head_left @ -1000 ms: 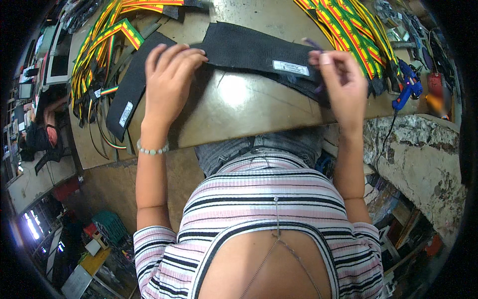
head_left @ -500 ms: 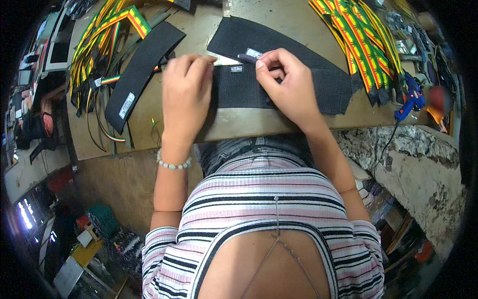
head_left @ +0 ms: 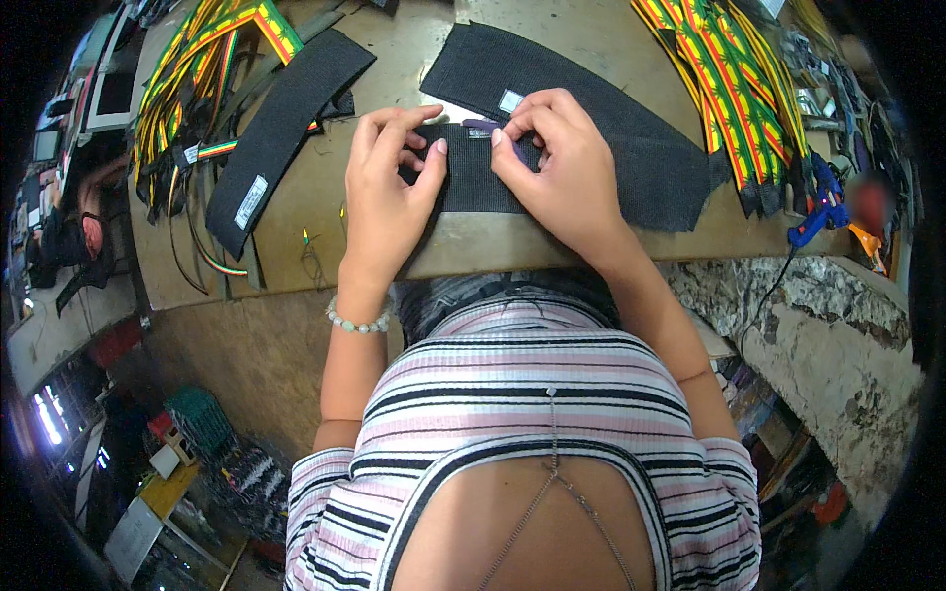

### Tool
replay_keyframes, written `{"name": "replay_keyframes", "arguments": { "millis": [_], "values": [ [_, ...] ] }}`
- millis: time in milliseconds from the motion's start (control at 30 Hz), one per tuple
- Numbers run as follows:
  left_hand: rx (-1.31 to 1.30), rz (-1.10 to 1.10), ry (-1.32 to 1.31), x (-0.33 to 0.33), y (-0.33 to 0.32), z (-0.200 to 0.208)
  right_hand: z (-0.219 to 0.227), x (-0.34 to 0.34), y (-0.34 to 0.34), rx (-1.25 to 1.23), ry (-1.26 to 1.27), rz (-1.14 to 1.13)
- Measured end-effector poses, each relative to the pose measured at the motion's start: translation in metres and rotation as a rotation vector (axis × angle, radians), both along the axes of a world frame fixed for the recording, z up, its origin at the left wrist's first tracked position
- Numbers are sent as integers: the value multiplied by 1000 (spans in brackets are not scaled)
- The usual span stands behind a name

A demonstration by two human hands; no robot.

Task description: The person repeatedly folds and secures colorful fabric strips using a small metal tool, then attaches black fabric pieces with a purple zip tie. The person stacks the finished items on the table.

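A wide black mesh strip (head_left: 471, 187) lies across the table under both my hands, with a small label (head_left: 480, 134) at its far edge. My left hand (head_left: 389, 163) hovers at the strip's left end, thumb and forefinger apart, nothing visible between them. In the fingertips of my right hand (head_left: 562, 158) is a short, narrow dark purple piece (head_left: 479, 124), its tip over the label; its kind is unclear. Just beyond lies another black strip (head_left: 493, 64), bearing a white label (head_left: 509, 100). A third black strip (head_left: 286, 138), also labelled, rests to the left.
Bundles of green, yellow and red patterned straps lie at the far left (head_left: 212, 59) and far right (head_left: 714, 89). A blue glue gun (head_left: 820, 207) with an orange tip sits at the table's right edge, its cord hanging down. Thin trimmings (head_left: 307, 251) lie near the front edge.
My left hand has shifted right and spread its thumb from its forefinger. My right hand has brought the dark purple piece slightly left and nearer, over the strip's label.
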State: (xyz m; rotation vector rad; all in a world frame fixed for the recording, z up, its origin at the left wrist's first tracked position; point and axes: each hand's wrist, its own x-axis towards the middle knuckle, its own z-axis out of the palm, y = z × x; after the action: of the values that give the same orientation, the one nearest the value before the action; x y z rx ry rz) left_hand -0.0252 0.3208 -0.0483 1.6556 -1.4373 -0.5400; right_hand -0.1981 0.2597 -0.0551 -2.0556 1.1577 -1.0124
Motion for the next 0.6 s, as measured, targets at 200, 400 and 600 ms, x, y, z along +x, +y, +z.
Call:
{"name": "replay_keyframes", "arguments": {
  "millis": [200,400,600],
  "values": [
    [-17,14,-20,-2,0,0,3,-10,-6,204,-286,-55],
    [-32,14,-5,-1,1,-4,4,-19,-7,222,-206,47],
    [-52,77,-41,-7,-1,0,13,-25,-1,293,-582,-54]
  ]
}}
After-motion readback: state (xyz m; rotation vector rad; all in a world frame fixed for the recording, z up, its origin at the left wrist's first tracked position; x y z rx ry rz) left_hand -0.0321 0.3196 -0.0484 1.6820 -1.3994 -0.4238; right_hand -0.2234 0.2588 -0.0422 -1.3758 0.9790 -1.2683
